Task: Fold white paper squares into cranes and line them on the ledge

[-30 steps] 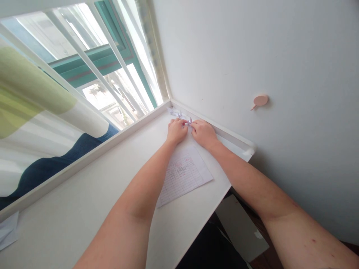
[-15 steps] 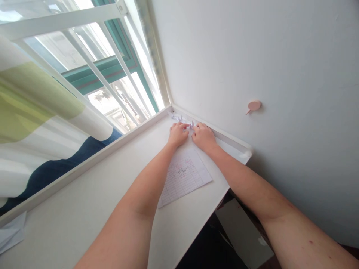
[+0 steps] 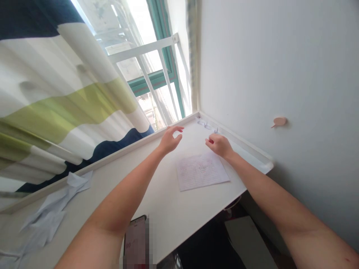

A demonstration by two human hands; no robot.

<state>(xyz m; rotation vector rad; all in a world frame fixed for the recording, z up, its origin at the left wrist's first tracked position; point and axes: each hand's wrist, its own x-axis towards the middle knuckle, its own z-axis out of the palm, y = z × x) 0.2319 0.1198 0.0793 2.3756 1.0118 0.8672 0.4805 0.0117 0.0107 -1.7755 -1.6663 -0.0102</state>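
My left hand (image 3: 169,139) is lifted over the white desk (image 3: 165,209) with its fingers apart and nothing in it. My right hand (image 3: 219,144) rests on the desk with its fingers curled together; whether it holds anything I cannot make out. Small pale folded-paper pieces (image 3: 206,125) lie in the far corner, just beyond my right hand. A lined sheet with writing (image 3: 201,170) lies flat on the desk below my right hand.
A phone (image 3: 135,239) lies at the desk's near edge by my left forearm. Crumpled white papers (image 3: 53,211) lie at the left. A striped curtain (image 3: 56,101) hangs at the barred window. A pink hook (image 3: 279,121) sticks to the wall.
Both hands have left the paper pieces in the corner. My left hand rose and opened to the left. The view swung left, showing the curtain, crumpled papers and phone.
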